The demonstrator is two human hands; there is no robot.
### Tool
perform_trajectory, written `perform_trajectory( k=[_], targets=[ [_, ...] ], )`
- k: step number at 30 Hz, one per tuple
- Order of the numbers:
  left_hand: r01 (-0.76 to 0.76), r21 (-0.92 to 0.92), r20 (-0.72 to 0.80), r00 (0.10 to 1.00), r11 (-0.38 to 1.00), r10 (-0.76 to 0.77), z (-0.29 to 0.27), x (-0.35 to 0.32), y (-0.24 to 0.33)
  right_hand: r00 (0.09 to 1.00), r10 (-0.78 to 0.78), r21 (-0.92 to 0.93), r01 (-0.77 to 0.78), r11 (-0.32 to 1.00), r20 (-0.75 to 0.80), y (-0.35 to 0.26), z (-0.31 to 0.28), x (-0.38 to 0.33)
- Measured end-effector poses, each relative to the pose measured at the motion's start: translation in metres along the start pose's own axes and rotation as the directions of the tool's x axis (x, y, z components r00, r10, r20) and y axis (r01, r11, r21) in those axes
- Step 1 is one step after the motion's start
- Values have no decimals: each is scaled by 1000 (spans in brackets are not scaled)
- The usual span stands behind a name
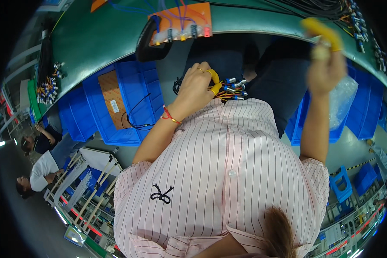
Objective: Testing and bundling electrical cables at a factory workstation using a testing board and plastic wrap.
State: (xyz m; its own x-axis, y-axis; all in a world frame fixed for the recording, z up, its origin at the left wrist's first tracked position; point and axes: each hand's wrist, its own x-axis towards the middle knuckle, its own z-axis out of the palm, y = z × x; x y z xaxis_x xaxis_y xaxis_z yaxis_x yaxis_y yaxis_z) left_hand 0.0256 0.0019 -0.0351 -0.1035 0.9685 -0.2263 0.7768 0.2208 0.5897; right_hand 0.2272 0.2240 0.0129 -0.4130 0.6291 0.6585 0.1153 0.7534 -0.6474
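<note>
My left hand (198, 86) is closed around a bundle of cables (232, 89) at my lap. Orange, yellow and red wires with blue and silver connectors fan out from it on the right; black cable shows at the hand's left. Yellow finger covers sit on some of its fingertips. My right hand (329, 71) is raised near the table's front edge, well apart from the bundle. It also wears yellow finger covers, and motion smears its fingers, so what they hold cannot be made out.
Ahead curves a green table (103, 36), with an orange wired board (182, 23) at its edge. More cable bundles lie at the far right (357, 26) and hang at the left (47, 81). Blue bins (142, 92) stand below the table; one at right holds clear plastic (342, 103).
</note>
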Motion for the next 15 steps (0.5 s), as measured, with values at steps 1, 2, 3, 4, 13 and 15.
perform_trajectory(
  k=[1, 2, 3, 4, 13, 15],
  targets=[
    [19, -26, -14, 1000, 999, -19, 4, -4, 1, 974, -56, 105, 34, 994, 220, -10, 11, -18],
    [33, -140, -10, 999, 990, -35, 6, -3, 2, 916, -42, 57, 20, 998, 398, -17, 23, -36],
    [48, -249, -2, 999, 967, -51, 6, -1, 4, 875, 46, 62, -86, 994, 481, -28, 36, -50],
    [71, -354, 8, 997, 933, -72, 6, 1, 7, 818, 126, 63, -194, 979, 561, -37, 46, -64],
    [80, -652, -41, 989, 754, -141, -2, 12, 26, 473, 704, 442, -862, 247, 529, -14, 34, -84],
    [-27, -559, -136, 989, 829, -60, -3, 8, 16, 539, 719, 708, -700, 92, 439, 15, 10, -78]
  ],
)
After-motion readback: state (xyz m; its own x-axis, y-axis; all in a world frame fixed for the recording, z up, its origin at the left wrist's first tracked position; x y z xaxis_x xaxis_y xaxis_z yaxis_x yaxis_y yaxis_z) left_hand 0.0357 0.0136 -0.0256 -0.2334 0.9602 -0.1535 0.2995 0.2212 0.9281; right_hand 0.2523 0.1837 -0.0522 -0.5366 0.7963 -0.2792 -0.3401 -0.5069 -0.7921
